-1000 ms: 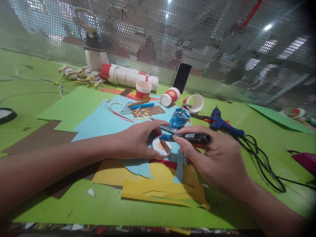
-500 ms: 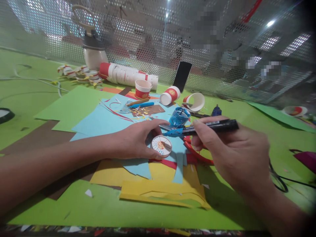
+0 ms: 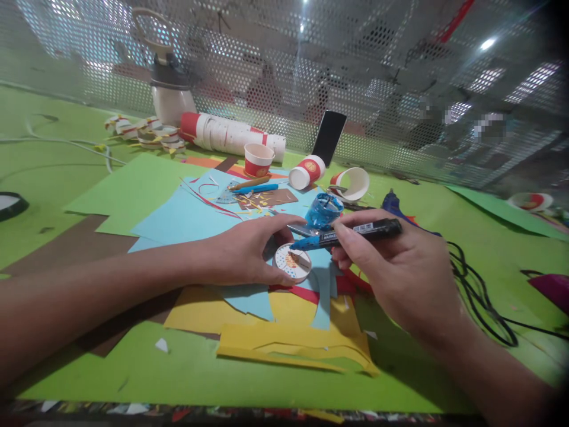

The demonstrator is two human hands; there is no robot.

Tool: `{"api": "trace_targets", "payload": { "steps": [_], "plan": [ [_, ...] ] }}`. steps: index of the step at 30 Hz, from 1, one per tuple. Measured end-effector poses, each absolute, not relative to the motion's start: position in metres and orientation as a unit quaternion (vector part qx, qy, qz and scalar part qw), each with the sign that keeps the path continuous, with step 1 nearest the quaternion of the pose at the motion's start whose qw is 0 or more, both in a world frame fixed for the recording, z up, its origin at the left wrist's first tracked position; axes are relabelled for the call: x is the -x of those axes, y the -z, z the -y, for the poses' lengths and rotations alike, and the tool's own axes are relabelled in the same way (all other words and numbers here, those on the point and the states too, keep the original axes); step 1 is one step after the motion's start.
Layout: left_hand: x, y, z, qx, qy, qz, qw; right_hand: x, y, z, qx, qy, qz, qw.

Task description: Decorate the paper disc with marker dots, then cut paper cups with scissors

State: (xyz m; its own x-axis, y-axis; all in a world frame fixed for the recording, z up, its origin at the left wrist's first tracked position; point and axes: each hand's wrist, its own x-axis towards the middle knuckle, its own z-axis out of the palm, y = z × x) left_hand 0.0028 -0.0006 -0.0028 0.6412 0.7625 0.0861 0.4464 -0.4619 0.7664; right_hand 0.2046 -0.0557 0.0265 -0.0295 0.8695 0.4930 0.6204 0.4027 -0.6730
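Two hands meet at the middle of the frame. The left hand [image 3: 242, 252] curls around a small round paper disc [image 3: 292, 263], thumb and fingers gripping its rim and pinning it to the blue paper [image 3: 186, 216]. The right hand [image 3: 400, 273] grasps a black marker [image 3: 351, 232] (its blue tip points left, just above the disc's upper edge; whether it touches, I cannot tell). Just behind the marker tip stands a blue tape dispenser [image 3: 323, 212]. Below the hands lie yellow paper sheets [image 3: 288, 338] on the green table [image 3: 89, 367]. Toward the upper middle, three paper cups [image 3: 258, 160] sit near a lying stack of cups [image 3: 231, 135] and a leaning phone [image 3: 328, 138]. At right, a blue glue gun [image 3: 393, 204] and its black cable [image 3: 480, 296] lie beyond the right hand.
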Motion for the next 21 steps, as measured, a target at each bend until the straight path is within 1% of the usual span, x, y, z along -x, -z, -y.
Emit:
{"api": "trace_targets", "payload": {
  "steps": [5, 11, 21],
  "plan": [
    [-0.0027, 0.0031, 0.0002, -0.83, -0.219, -0.36, 0.367, -0.2048, -0.025, 0.0546, 0.525, -0.153, 0.701, 0.457],
    [-0.002, 0.0058, -0.0011, -0.834, -0.228, -0.353, 0.359, -0.2034, -0.0244, 0.0534, 0.526, -0.2, 0.688, 0.458],
    [-0.0033, 0.002, 0.0004, -0.835, -0.219, -0.359, 0.355, -0.2038, -0.0219, 0.0533, 0.525, -0.217, 0.687, 0.453]
  ]
}}
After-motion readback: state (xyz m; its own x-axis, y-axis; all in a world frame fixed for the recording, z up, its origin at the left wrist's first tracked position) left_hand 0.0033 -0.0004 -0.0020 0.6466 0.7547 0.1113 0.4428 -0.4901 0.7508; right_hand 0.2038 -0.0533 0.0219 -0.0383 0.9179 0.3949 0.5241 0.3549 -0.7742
